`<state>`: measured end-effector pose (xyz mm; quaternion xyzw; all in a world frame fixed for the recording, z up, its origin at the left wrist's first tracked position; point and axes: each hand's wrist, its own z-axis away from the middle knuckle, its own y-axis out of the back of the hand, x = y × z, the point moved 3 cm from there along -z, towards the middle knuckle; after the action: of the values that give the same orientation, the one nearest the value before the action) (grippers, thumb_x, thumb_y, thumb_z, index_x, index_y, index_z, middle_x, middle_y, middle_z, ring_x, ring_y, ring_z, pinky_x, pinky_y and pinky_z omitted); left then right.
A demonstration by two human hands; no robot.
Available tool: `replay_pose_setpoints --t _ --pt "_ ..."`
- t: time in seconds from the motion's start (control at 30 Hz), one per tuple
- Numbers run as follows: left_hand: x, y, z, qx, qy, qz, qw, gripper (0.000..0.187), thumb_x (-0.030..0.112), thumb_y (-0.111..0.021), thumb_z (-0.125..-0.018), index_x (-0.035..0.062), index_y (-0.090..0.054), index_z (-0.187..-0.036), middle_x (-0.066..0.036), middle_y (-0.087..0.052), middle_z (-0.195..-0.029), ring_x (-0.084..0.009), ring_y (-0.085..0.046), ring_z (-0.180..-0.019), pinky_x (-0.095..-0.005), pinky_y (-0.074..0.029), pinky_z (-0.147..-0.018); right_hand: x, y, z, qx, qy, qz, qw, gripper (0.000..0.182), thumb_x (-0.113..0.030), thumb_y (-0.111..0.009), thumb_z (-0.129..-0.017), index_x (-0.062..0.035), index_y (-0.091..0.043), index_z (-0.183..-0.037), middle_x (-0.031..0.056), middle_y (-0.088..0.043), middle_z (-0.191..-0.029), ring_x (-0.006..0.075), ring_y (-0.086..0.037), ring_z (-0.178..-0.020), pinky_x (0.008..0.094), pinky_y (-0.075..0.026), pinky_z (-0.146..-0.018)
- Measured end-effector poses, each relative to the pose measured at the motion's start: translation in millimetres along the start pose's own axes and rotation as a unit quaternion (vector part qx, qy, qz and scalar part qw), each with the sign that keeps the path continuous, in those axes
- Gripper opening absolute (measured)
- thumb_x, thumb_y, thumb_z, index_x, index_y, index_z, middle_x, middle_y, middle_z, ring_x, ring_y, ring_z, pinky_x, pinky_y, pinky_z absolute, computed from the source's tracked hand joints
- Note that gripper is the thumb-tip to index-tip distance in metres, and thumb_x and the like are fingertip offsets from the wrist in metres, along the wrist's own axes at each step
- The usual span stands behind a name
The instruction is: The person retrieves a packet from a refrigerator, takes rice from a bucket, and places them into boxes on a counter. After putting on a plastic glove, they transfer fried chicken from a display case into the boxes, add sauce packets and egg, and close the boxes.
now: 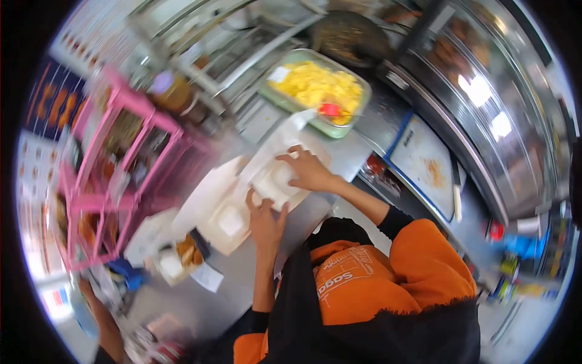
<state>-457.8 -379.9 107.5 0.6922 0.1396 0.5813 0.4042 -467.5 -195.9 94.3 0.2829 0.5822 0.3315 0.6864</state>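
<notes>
1. The box is set on the counter, a white mound held inside.
2. It is reached at one side by the left hand, fingers apart.
3. It is reached opposite by the right hand, fingers spread.

Pale cream cardboard takeaway box, lid open and tilted back, lies on the metal counter. Soft-edged white mound inside; blurred, substance unclear. Second pale cream cardboard box just beside it, also open, its lid back, compact white mound near the middle.
</notes>
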Motion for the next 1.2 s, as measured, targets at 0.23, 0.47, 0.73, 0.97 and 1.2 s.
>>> replay_pose_setpoints --t 0.23,0.47,0.73,0.97,1.2 --pt "-22.0 -4.8 -19.3 -0.032 -0.022 0.020 0.999 0.014 0.014 -0.067 -0.079 0.0011 -0.062 -0.083 -0.019 -0.035 -0.127 -0.0250 -0.059 -0.073 -0.0319 -0.050 -0.059 27.1 46.8 95.9 0.255 -0.016 -0.051 0.965 0.042 -0.012 -0.064 -0.078 -0.0112 -0.050 -0.117 0.0125 -0.044 -0.120 0.0294 -0.051 -0.104 0.0401 -0.043 -0.087" --pt "-13.3 -19.2 -20.7 0.091 -0.167 -0.139 0.972 0.016 0.023 -0.064 -0.083 0.0070 -0.066 -0.084 -0.008 -0.032 -0.089 -0.0242 -0.043 -0.084 -0.0374 -0.041 -0.068 100.2 68.4 275.8 0.454 -0.228 -0.103 0.856 0.033 -0.008 -0.063 -0.077 -0.0077 -0.055 -0.109 0.0110 -0.050 -0.112 0.0250 -0.056 -0.097 0.0351 -0.046 -0.084" --pt "119.4 -135.5 42.0 0.013 -0.299 0.000 0.954 0.026 0.019 -0.059 -0.088 -0.0050 -0.063 -0.077 -0.012 -0.041 -0.096 -0.0235 -0.046 -0.084 -0.0366 -0.041 -0.072 173.8 64.7 497.5 0.642 -0.358 -0.177 0.654 0.016 -0.015 -0.068 -0.079 0.0000 -0.063 -0.084 0.0107 -0.061 -0.085 0.0176 -0.060 -0.071 0.0291 -0.048 -0.069" --pt "286.8 -282.4 196.7 -0.240 -0.420 0.147 0.863 0.008 0.009 -0.062 -0.082 0.0012 -0.064 -0.079 -0.011 -0.048 -0.104 -0.0240 -0.050 -0.090 -0.0358 -0.040 -0.080 226.6 53.7 661.4 0.717 -0.400 -0.248 0.515 0.029 -0.027 -0.066 -0.084 0.0004 -0.062 -0.074 0.0042 -0.062 -0.069 0.0085 -0.055 -0.065 0.0240 -0.042 -0.061" --pt "378.9 -364.0 342.2 -0.526 -0.508 0.198 0.653 0.010 0.010 -0.070 -0.074 0.0054 -0.066 -0.082 -0.011 -0.053 -0.105 -0.0250 -0.055 -0.089 -0.0367 -0.045 -0.076 280.9 37.4 782.7 0.772 -0.379 -0.273 0.431 0.016 -0.016 -0.065 -0.082 -0.0019 -0.063 -0.089 0.0030 -0.063 -0.080 0.0083 -0.056 -0.072 0.0234 -0.045 -0.064"
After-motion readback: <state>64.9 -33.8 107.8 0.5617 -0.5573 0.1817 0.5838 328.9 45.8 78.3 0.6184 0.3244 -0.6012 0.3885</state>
